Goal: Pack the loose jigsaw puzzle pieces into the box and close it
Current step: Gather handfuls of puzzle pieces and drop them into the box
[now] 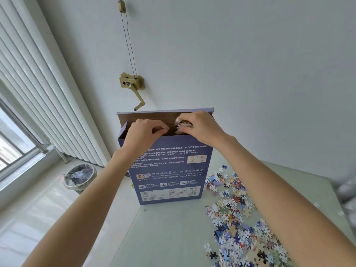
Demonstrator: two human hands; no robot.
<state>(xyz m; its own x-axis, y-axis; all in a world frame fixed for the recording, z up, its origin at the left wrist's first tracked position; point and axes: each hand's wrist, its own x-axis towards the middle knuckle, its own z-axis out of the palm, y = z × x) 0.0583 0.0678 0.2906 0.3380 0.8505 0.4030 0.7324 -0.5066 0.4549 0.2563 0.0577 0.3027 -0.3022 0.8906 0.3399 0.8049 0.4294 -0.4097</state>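
A purple puzzle box [169, 170] stands upright on the pale table [169, 228], its top flap [165, 116] raised and the opening facing up. My left hand [143, 132] pinches the front edge of the opening. Over the right part of the opening, my right hand [200, 127] grips a handful of puzzle pieces [184, 125], partly hidden by the fingers. Many loose puzzle pieces [237, 218] lie scattered on the table to the right of the box.
A bin lined with a plastic bag [80, 177] stands on the floor at the left, below a white radiator [42, 93] and a window. A brass crank fitting [133, 85] is fixed to the wall behind the box. The table's left edge runs just left of the box.
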